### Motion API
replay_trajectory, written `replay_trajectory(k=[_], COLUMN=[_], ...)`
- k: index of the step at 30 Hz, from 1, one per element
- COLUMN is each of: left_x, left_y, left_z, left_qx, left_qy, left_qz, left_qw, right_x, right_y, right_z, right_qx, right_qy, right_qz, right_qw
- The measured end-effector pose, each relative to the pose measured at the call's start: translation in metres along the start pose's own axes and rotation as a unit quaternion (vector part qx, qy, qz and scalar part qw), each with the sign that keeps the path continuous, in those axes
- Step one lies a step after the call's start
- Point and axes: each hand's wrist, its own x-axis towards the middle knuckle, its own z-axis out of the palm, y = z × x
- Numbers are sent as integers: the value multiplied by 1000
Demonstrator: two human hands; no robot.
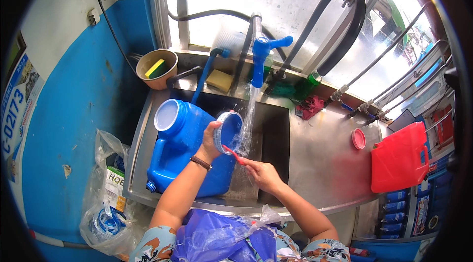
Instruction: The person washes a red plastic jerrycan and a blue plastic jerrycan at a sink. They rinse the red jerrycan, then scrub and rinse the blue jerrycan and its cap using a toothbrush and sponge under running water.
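Observation:
My left hand (210, 144) grips a round blue jug cap (228, 134) by its ribbed rim, its hollow side facing right. A red-handled brush (238, 157) is held in my right hand (263, 174), with its head at the cap's lower edge. Water (253, 107) runs from the blue-handled faucet (259, 60) and splashes at the cap. Behind my left forearm, a large blue jug (197, 119) rests in the metal sink (281, 139); its wide white-rimmed mouth points up and left.
A tan pot (170, 61) with a sponge (155, 68) stands at the back left. Another sponge (219, 80), a green bottle (309, 83) and a red cloth (310, 108) line the back ledge. Right lie a red cap (358, 139) and a red container (396, 161). A plastic bag (96, 212) hangs left.

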Motion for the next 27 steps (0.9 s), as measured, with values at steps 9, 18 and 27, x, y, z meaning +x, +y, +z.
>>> replay_trajectory(k=[9, 18, 27], left_x=[-4, 1, -1], left_y=[-4, -12, 9], left_z=[4, 13, 3], left_qx=[41, 6, 47], left_qy=[0, 22, 9], left_qz=[-80, -208, -121], left_qw=[996, 978, 992], right_x=[18, 61, 56], right_y=[37, -18, 4], right_z=[-25, -90, -83], right_qx=[-104, -437, -548], right_qy=[8, 215, 172], right_qz=[19, -296, -165], right_qw=[994, 821, 802])
